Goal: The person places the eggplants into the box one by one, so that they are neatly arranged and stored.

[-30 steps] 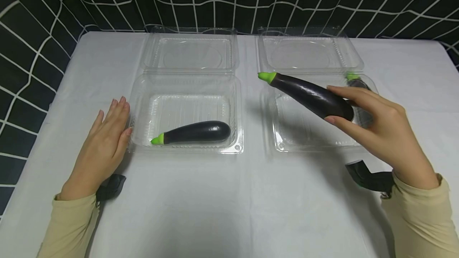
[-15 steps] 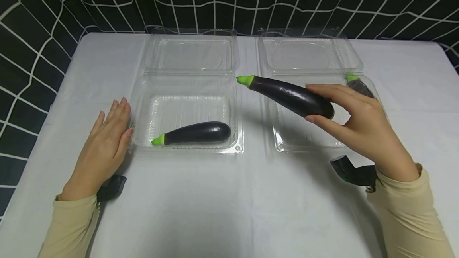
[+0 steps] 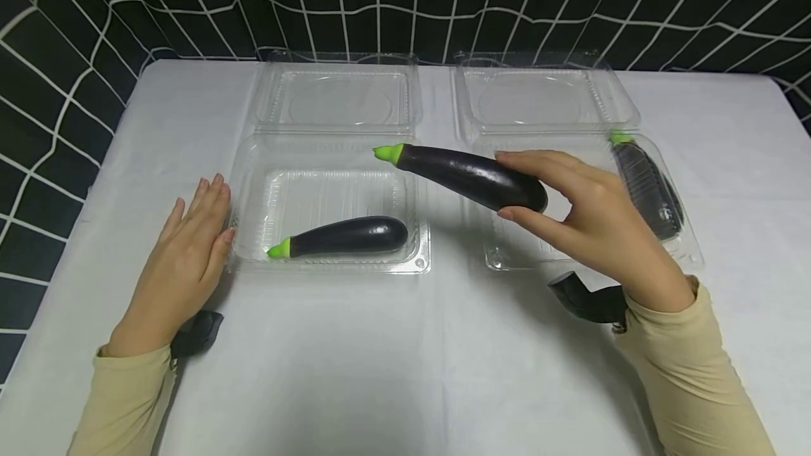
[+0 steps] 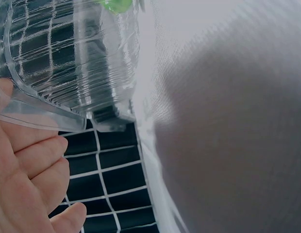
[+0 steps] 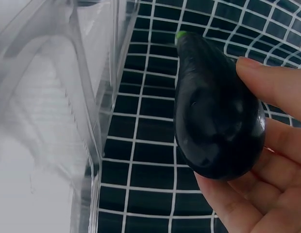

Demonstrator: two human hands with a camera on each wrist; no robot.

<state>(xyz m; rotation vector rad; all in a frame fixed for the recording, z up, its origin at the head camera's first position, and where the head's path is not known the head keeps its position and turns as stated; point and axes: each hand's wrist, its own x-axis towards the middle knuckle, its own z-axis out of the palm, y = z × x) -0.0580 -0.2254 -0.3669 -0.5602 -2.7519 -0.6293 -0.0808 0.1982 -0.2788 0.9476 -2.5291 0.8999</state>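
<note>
My right hand [image 3: 589,220] grips a dark eggplant [image 3: 469,173] by its thick end, thumb on one side and fingers on the other. Its green stem points left over the left clear plastic box [image 3: 329,153]. The right wrist view shows the same eggplant [image 5: 216,111] with its rounded end toward the camera. Inside the left box, along the front, lies a second eggplant [image 3: 348,236], stem to the left. My left hand [image 3: 184,259] rests with straight fingers at that box's left side; its fingers [image 4: 43,160] show beside the clear wall in the left wrist view.
To the right is another clear box [image 3: 526,252], with a third eggplant [image 3: 646,192] along its right side, partly behind my right hand. Both lids [image 3: 342,97] lie folded back. White cloth [image 3: 380,371] covers the table, and a white-gridded dark net [image 3: 355,5] rises behind it.
My right hand has carried the gripped eggplant leftward from over the right box until its stem end hangs over the left one. My left hand stays in place.
</note>
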